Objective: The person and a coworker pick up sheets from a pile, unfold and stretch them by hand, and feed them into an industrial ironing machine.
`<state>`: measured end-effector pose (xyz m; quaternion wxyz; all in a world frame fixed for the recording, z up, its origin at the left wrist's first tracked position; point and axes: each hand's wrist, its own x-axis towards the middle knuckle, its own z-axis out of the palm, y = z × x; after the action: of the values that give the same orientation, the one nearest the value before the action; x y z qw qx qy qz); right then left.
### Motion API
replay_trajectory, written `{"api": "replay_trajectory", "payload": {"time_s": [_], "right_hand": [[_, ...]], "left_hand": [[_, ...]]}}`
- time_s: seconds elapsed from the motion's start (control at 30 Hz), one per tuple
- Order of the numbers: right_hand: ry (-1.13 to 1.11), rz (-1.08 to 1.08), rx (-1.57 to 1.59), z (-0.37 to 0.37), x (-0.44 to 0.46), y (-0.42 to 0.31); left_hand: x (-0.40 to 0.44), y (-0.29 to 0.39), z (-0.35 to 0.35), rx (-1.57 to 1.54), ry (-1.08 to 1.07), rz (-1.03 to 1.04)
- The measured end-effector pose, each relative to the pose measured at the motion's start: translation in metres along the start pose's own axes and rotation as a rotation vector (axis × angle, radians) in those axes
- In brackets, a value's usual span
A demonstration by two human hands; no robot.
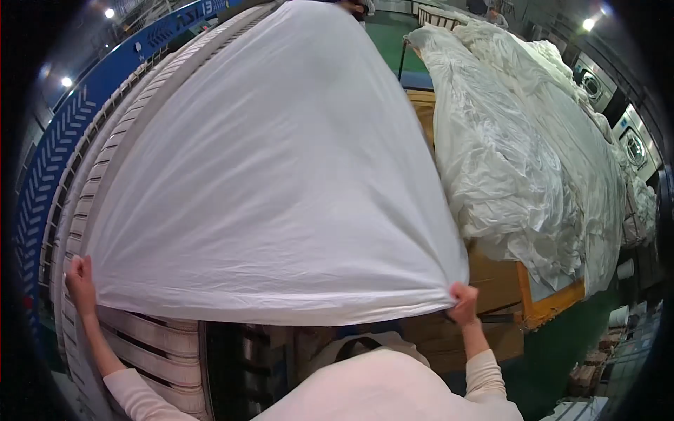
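A large white sheet (pixel 281 182) is stretched flat between my two hands and reaches away to the far end, where part of another person (pixel 357 8) shows. My left hand (pixel 81 277) is closed on its near left corner, over the slatted feed belts of the machine. At the near right corner my right hand (pixel 463 303) grips the sheet, and folds fan out from the fingers. The near hem runs between both hands.
The machine's belts (pixel 151 354) lie under and left of the sheet, beside a blue frame (pixel 42 175). Heaped white linen (pixel 505 147) covers an orange-edged table (pixel 554 305) at right. Round-door machines (pixel 634 149) stand farther right, above green floor (pixel 562 351).
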<state>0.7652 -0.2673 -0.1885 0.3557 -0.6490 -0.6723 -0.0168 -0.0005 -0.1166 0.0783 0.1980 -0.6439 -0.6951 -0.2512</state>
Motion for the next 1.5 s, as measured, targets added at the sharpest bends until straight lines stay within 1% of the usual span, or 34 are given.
{"api": "replay_trajectory", "payload": {"time_s": [0.03,0.07,0.1,0.2,0.23,0.33,0.43,0.53,0.63,0.73,0.77,0.83,0.9,0.93,0.97,1.03,1.13,1.23,1.3,1.33,1.43,1.5], "right_hand": [[-0.098,0.021,0.117,0.020,-0.017,0.003],[-0.099,-0.020,0.131,0.039,-0.028,0.002],[-0.097,-0.065,0.149,0.060,-0.036,-0.003],[-0.275,-0.016,0.147,0.107,-0.053,-0.013],[-0.299,-0.011,0.160,0.122,-0.057,-0.017],[-0.352,-0.004,0.192,0.167,-0.058,-0.031],[-0.432,-0.011,0.215,0.204,-0.065,-0.044],[-0.513,-0.057,0.276,0.236,-0.064,-0.061],[-0.527,-0.110,0.341,0.255,-0.062,-0.076],[-0.537,-0.143,0.382,0.269,-0.054,-0.090],[-0.554,-0.147,0.402,0.274,-0.053,-0.094],[-0.607,-0.178,0.448,0.280,-0.047,-0.101],[-0.622,-0.197,0.483,0.287,-0.044,-0.111],[-0.628,-0.209,0.499,0.291,-0.043,-0.115],[-0.684,-0.218,0.452,0.296,-0.042,-0.119],[-0.699,-0.219,0.460,0.307,-0.041,-0.128],[-0.768,-0.223,0.477,0.319,-0.041,-0.144],[-0.837,-0.244,0.457,0.321,-0.033,-0.159],[-0.886,-0.264,0.413,0.318,-0.028,-0.170],[-0.883,-0.258,0.439,0.318,-0.026,-0.173],[-0.875,-0.248,0.496,0.316,-0.022,-0.179],[-0.869,-0.251,0.504,0.312,-0.020,-0.181]], "left_hand": [[-0.009,-0.006,0.007,0.021,-0.004,-0.011],[-0.016,-0.010,0.010,0.044,-0.007,-0.025],[-0.022,0.003,0.004,0.123,-0.094,-0.029],[-0.046,0.006,0.024,0.367,-0.094,-0.100],[-0.046,0.007,0.030,0.565,-0.203,-0.144],[-0.048,-0.039,0.058,0.676,-0.025,0.111],[-0.028,-0.037,0.048,0.927,0.014,0.530],[-0.033,-0.081,0.053,0.800,-0.288,0.612],[-0.025,-0.074,0.042,0.739,-0.431,0.631],[-0.026,-0.081,0.049,0.816,-0.048,0.666],[-0.021,-0.052,0.044,0.700,-0.057,0.533],[-0.020,0.059,0.033,0.465,-0.074,0.267],[-0.031,0.114,0.037,0.334,-0.058,0.357],[-0.032,0.125,0.041,0.267,-0.047,0.400],[-0.037,0.116,0.049,0.283,-0.167,0.340],[-0.047,0.095,0.061,0.315,-0.406,0.225],[-0.040,0.084,0.061,0.325,-0.427,0.236],[-0.035,0.076,0.062,0.405,-0.336,0.258],[-0.035,0.077,0.057,0.597,-0.142,0.307],[-0.037,0.078,0.055,0.691,-0.046,0.329],[-0.057,0.147,0.025,0.567,-0.073,0.116],[-0.105,0.168,0.019,0.206,-0.024,0.030]]}}
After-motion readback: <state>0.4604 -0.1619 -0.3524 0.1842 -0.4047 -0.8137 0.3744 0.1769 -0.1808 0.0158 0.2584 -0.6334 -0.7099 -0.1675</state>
